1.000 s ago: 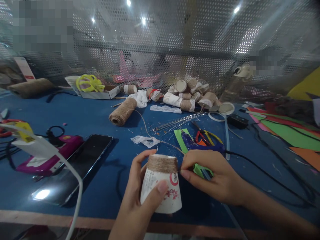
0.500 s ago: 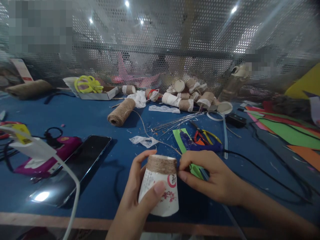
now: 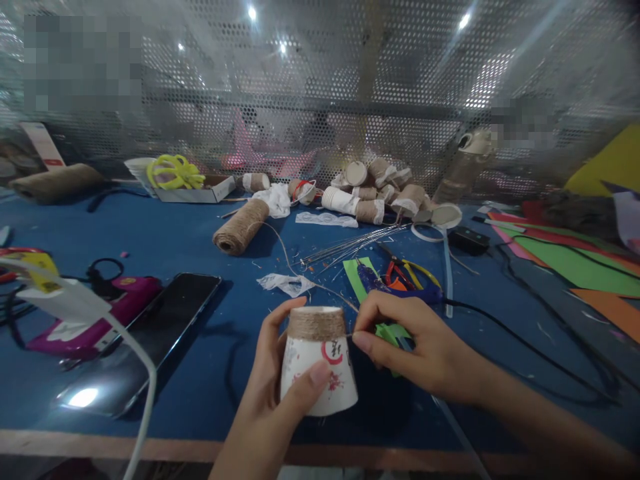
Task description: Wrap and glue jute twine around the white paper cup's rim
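A white paper cup (image 3: 310, 377) with red blossom print is gripped in my left hand (image 3: 285, 393), its narrow end up and tilted slightly. Brown twine (image 3: 316, 324) is wound in close rows around that narrow end. My right hand (image 3: 410, 337) pinches the twine just right of the cup, and a short taut length runs between fingertips and cup. From there the strand goes back across the table to a twine roll (image 3: 240, 228) lying on its side. Beyond the cup lies a scrap of white lace (image 3: 286, 285).
A blue hot glue gun (image 3: 415, 293), pliers (image 3: 417, 273) and green paper (image 3: 356, 280) lie behind my right hand. At left are a phone (image 3: 165, 333) and a magenta device (image 3: 125, 300). Thin wires (image 3: 355, 243) and twine-wrapped cups (image 3: 370, 210) sit farther back; coloured paper (image 3: 580, 257) lies right.
The cup has turned and tipped a little in my left hand, its lower edge rising. My right hand has shifted slightly, with a short strand now visible between it and the cup.
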Demonstrator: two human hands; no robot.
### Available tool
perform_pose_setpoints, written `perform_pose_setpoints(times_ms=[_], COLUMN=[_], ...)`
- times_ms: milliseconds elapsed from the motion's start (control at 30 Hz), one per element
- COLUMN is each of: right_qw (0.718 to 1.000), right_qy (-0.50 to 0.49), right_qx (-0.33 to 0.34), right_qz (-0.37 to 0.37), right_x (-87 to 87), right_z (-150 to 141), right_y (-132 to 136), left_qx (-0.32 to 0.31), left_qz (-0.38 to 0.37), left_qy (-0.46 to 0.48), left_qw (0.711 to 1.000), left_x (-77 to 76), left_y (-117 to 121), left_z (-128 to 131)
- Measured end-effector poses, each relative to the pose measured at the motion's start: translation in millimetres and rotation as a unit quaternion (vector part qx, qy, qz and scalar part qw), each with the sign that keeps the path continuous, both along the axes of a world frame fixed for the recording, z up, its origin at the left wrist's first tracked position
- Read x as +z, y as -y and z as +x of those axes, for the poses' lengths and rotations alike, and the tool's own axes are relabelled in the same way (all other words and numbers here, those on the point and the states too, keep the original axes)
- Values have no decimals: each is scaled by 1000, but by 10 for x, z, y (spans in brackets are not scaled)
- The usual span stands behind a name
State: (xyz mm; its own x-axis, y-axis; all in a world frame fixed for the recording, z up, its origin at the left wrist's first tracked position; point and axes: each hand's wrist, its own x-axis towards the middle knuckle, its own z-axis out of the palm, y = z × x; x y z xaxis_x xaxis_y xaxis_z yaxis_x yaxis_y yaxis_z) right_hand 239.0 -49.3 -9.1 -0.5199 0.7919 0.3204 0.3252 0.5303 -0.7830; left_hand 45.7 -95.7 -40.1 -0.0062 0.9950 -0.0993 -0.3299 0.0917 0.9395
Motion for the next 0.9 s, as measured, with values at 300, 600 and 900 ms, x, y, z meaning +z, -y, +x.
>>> perform_pose_setpoints(times_ms=[300, 600, 900], right_qw=[1000, 999, 999], right_qy=[1, -2, 10], right_qx=[15, 11, 2], right_qz=[-14, -30, -37], right_x=[5, 14, -9], right_z=[1, -10, -26], right_y=[-19, -8, -1], left_qx=[-10, -12, 17], left_qz=[-33, -37, -4], left_qy=[24, 36, -45], left_qw=[999, 999, 999], left_x=[-18, -17, -42], left_y=[-30, -18, 13], left_z=[-52, -52, 3])
